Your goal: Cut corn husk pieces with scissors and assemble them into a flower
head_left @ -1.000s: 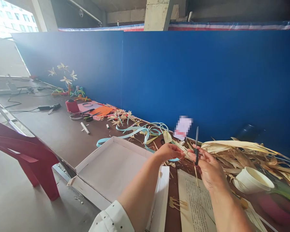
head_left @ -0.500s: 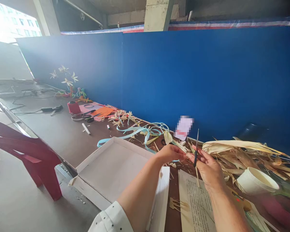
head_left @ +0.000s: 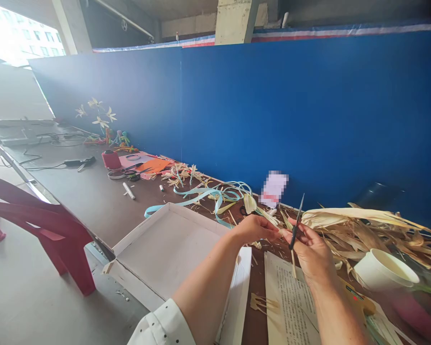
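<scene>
My right hand (head_left: pixel 314 256) is closed around a pair of dark-handled scissors (head_left: pixel 299 215), whose blades point up and away from me. Below its fingers a thin pale strip of corn husk (head_left: pixel 294 266) hangs over the printed page. My left hand (head_left: pixel 255 230) pinches a small pale piece that looks like husk, its fingertips meeting those of the right hand. The fingers hide most of that piece. Under the right forearm lies the printed sheet (head_left: pixel 290 297), and a small split piece of husk (head_left: pixel 262 303) rests beside it.
An open white box (head_left: pixel 172 249) stands to the left. Dried corn husks (head_left: pixel 366 230) and a white paper cup (head_left: pixel 386 268) lie to the right. Light blue ribbon (head_left: pixel 201 194), a red thread cone (head_left: pixel 111 159) and husk flowers (head_left: pixel 181 175) line the blue partition (head_left: pixel 309 110). A red chair (head_left: pixel 53 235) stands left.
The scissors have tilted slightly to the right in my right hand. Both hands stay together in nearly the same place. The view has shifted a little.
</scene>
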`<state>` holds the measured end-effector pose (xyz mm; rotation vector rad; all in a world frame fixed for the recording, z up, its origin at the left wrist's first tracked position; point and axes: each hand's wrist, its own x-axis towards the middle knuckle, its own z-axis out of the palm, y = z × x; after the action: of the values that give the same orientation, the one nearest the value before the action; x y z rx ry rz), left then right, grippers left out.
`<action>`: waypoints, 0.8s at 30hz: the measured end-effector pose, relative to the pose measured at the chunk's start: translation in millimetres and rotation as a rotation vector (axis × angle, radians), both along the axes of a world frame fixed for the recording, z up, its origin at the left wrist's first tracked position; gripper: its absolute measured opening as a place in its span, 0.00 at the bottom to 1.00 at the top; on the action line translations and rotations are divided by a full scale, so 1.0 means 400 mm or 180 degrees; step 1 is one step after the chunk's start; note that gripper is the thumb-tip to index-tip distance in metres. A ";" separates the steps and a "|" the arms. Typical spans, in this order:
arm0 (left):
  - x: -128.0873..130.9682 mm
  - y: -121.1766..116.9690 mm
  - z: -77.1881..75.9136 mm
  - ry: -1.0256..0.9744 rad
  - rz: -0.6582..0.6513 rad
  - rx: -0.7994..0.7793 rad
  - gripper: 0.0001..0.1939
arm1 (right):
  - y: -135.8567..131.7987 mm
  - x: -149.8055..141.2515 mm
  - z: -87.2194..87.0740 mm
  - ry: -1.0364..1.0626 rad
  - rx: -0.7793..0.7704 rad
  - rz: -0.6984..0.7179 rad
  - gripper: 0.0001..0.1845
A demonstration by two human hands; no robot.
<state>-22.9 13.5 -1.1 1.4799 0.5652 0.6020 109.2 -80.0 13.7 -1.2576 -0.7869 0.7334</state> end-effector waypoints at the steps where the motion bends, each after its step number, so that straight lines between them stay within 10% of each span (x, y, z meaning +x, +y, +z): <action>1: 0.000 0.001 -0.002 -0.0014 -0.0012 0.0007 0.20 | 0.001 0.000 0.000 0.0026 0.0029 -0.0057 0.35; 13: 0.030 -0.032 0.008 -0.0692 0.0056 -0.0537 0.25 | -0.001 0.008 -0.018 0.0224 0.0434 -0.0723 0.33; 24: 0.039 -0.086 0.020 0.0141 0.1063 0.2062 0.17 | 0.000 0.014 -0.028 0.0273 0.0445 -0.0960 0.30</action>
<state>-7.2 -20.8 6.8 2.0241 0.6961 1.0861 114.7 -80.2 2.6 -1.1774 -0.5528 0.4760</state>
